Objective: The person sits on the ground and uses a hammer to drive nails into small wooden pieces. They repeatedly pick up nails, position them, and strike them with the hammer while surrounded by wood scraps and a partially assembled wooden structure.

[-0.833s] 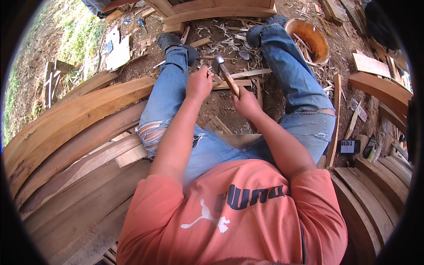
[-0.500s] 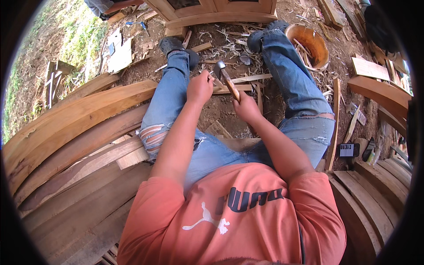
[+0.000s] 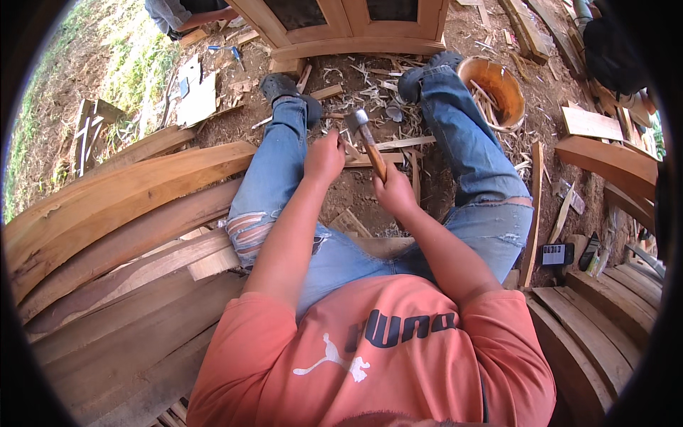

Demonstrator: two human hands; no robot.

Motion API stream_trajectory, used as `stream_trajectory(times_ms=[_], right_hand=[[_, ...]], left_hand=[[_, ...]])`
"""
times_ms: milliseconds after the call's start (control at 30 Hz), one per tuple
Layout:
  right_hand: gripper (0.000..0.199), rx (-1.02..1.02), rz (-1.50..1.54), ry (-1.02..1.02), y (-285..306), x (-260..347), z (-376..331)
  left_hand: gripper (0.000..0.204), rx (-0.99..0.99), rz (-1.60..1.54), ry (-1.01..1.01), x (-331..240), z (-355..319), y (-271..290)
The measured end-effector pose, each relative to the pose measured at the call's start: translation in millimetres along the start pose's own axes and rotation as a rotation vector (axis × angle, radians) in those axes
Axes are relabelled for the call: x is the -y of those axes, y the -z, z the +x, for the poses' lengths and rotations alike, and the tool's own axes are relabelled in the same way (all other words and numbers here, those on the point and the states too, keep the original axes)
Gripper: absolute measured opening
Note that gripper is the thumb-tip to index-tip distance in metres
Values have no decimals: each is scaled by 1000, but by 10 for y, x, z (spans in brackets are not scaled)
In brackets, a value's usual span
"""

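My right hand (image 3: 396, 191) is wrapped round the wooden handle of a hammer (image 3: 374, 151), whose metal head points away from me. The hammer head is just right of my left hand (image 3: 324, 158), and a small gap shows between them. My left hand is closed, fingertips together. What it pinches, if anything, is too small to make out; a small pale bit of wood (image 3: 349, 148) shows beside its fingers. Both hands are between my knees, above ground strewn with wood shavings.
Curved planks (image 3: 142, 174) are stacked at left, more boards (image 3: 580, 320) at right. A wooden panelled piece (image 3: 356, 48) stands ahead. A bucket of scraps (image 3: 523, 92) is by my right foot. A phone (image 3: 556, 254) lies at right. Other people (image 3: 171, 14) show at both upper edges.
The hammer head has tilted and shifted slightly, its face now turned more upward. My left hand stays closed at nearly the same place. The whole view has shifted a little.
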State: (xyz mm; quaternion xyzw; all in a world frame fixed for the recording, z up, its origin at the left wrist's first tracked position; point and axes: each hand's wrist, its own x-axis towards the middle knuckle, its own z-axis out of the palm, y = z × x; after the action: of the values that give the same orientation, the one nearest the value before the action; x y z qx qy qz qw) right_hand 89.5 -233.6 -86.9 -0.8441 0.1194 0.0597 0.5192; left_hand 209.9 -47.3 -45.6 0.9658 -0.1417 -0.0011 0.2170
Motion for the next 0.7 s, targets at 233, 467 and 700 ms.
stream_trajectory(times_ms=[233,467,700], right_hand=[[29,123,-114,-71,-57,-81,-6],[29,151,-166,-64,-100,-244,18],[31,27,-39,-7,56,109,25]], left_hand=[[19,3,-11,21,100,-28,-4],[17,16,-22,16,25,4,-13],[17,-16,4,34,88,2,-9]])
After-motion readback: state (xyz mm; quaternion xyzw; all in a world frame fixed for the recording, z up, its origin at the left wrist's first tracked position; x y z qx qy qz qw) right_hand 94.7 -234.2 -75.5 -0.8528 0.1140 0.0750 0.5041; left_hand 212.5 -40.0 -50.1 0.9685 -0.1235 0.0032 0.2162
